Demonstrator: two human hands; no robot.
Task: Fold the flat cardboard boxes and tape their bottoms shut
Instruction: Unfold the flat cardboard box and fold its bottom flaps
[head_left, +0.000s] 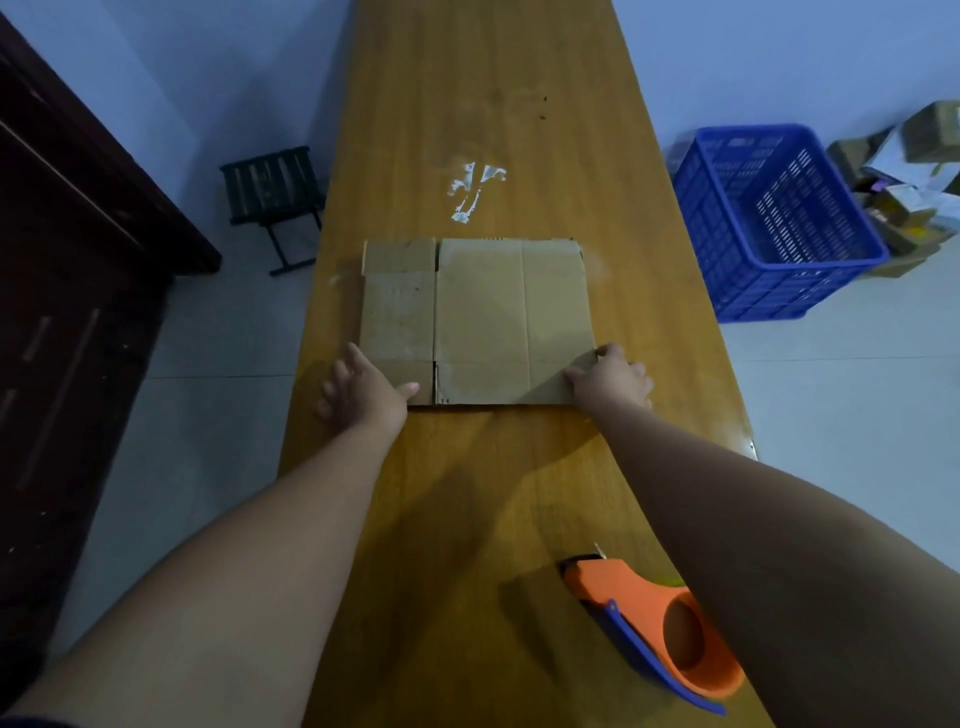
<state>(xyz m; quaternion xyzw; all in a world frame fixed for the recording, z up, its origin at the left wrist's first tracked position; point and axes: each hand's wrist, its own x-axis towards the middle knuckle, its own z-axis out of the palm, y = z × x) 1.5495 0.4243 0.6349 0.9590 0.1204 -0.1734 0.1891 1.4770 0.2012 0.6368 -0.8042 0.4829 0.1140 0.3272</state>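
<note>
The box (478, 322) lies flat and unfolded on the worktop (467, 78), at mid-length, with its flaps pointing towards and away from the person. Creases divide it into panels.

Left hand (363, 387): at the near-left corner of the box. The fingers are spread and lie on the worktop just beside the left edge. The thumb rests on top of the near-left flap.

Right hand (610, 379): at the near-right corner of the box. The fingers are curled at the right edge and the thumb lies on top of the cardboard, pinching the corner.

The dispenser (654, 629), orange with a blue part, lies on the near end of the worktop, well apart from the box. The right forearm partly covers it.

A white scuff (475, 189) marks the worktop just beyond the box.

On the floor: a blue crate (779, 223) to the right of the worktop and a dark stool (272, 192) to the left.
</note>
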